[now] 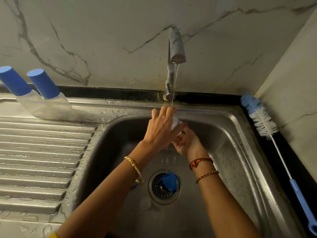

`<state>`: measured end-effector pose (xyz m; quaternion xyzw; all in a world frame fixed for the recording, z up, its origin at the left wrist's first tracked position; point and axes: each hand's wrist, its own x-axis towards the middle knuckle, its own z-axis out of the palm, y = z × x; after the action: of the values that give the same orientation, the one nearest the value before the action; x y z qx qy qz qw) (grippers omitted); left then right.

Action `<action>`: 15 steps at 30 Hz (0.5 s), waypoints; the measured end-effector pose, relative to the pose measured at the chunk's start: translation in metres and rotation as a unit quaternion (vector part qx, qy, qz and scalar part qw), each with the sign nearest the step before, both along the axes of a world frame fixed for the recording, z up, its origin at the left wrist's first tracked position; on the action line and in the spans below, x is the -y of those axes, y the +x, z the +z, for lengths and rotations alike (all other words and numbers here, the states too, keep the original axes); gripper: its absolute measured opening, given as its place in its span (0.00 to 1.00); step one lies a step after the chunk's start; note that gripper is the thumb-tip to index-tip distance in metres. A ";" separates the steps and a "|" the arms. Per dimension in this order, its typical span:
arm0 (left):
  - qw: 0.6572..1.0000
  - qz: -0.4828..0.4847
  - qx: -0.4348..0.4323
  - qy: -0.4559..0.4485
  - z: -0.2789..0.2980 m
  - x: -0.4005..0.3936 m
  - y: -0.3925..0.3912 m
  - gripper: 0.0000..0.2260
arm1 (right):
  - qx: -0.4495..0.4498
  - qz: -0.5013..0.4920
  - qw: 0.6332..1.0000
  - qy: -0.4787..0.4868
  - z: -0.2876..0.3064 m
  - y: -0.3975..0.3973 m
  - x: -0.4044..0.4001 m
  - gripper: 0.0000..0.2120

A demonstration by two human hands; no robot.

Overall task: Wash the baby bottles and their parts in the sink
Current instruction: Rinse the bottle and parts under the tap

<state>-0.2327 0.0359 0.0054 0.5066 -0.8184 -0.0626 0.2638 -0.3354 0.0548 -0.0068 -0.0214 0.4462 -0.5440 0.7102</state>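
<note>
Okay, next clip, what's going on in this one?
A person is rinsing a small bottle part under the running tap, holding it over the sink with both the left hand and right hand. Two capped bottles stand on the drainboard. A blue part lies on the drain, and a bottle brush rests on the counter at right.

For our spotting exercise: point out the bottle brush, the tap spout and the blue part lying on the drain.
bottle brush (262, 120), head view, on the white bristles.
tap spout (177, 47), head view, mid-spout.
blue part (169, 182), head view, its centre.
</note>
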 end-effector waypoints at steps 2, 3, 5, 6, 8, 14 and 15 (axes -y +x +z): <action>0.999 -0.008 -0.051 0.005 0.002 -0.006 0.005 0.24 | -0.024 0.027 0.999 0.003 0.004 0.002 0.001 0.14; 0.996 -0.009 -0.083 0.016 0.004 -0.008 0.006 0.24 | -0.028 0.036 0.999 -0.001 0.006 0.002 0.002 0.14; 0.986 -0.006 -0.156 0.057 0.011 -0.012 0.010 0.24 | -0.013 0.044 0.999 -0.016 0.012 0.001 0.001 0.15; 0.978 0.001 -0.192 0.085 0.014 -0.015 0.012 0.24 | -0.011 0.049 0.999 -0.016 0.017 0.001 0.000 0.15; 0.952 0.026 -0.266 0.150 0.022 -0.019 0.015 0.22 | -0.052 0.058 0.997 -0.008 0.028 0.000 -0.001 0.14; 0.729 0.082 -0.564 0.380 0.043 -0.023 0.027 0.20 | -0.226 0.043 0.969 -0.091 0.058 0.001 -0.012 0.04; 0.677 0.072 -0.608 0.409 0.043 -0.023 0.030 0.20 | -0.280 0.050 0.952 -0.109 0.061 0.002 -0.015 0.04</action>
<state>-0.2030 0.0590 0.0481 0.4716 -0.3319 -0.6660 0.4732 -0.3335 0.0697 0.0543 -0.2724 0.5636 -0.5256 0.5762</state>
